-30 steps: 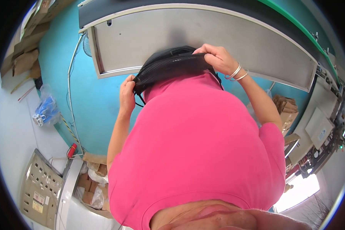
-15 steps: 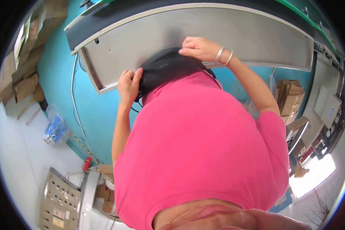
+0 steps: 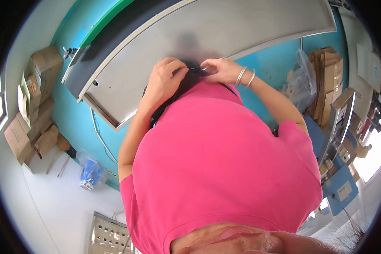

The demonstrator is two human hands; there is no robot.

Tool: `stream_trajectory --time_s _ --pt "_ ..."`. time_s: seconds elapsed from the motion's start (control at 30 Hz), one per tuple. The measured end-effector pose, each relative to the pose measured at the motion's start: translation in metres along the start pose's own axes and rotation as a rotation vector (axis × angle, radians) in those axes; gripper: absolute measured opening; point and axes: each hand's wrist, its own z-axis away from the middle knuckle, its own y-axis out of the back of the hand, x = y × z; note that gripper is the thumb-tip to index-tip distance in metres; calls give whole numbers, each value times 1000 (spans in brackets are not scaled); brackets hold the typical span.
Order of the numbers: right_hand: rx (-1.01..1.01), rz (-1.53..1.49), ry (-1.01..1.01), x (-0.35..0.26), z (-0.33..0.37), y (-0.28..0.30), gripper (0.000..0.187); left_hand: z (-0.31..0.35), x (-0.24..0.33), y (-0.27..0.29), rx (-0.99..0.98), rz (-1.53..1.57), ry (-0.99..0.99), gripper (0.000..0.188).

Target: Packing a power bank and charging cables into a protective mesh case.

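A black mesh bag (image 3: 183, 90) rests against the front of my pink shirt, at the near edge of the grey metal-topped table. Most of it is covered by my left hand and the shirt. My left hand (image 3: 167, 79) is closed at its upper edge, thumb and forefinger pinched together. Close by on the right, my right hand (image 3: 221, 71) pinches too, with two silver bangles (image 3: 246, 78) on its wrist. Between both sets of fingertips runs a thin pale strand (image 3: 194, 68), too fine to make out well.
The table (image 3: 139, 76) has a raised metal rim and a dark strip along its far side. Folded cardboard (image 3: 326, 84) and a clear plastic bag (image 3: 301, 82) stand at the right. Cartons (image 3: 40, 91) are stacked at the left, near a blue plastic-wrapped item (image 3: 91, 172) on the floor.
My left hand has left the bag's left side and come up and right to meet my right hand. Both now pinch close together. The view has swung, tilting the table.
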Motion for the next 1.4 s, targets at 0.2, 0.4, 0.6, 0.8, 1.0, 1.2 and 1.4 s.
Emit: stream_trajectory --time_s 0.2,0.4,0.6,0.8,1.0,1.2,1.4 --pt "274 -178 246 -7 13 -16 32 6 14 17 -158 -29 -194 16" --pt "135 -483 54 -21 9 -8 22 25 21 15 -155 5 -312 21" --pt "192 -111 77 -18 -3 -17 19 17 16 9 -143 -60 -404 17" --pt "-9 -281 -68 -16 -4 -9 24 -6 16 11 -258 77 -52 20" --pt "25 -140 23 -16 13 -2 26 -24 5 1 -206 6 56 16" --pt "174 -24 316 -23 21 -13 36 -35 -9 5 -172 227 286 22" --pt "237 196 532 -13 24 -17 14 -38 -12 4 -103 300 425 20"
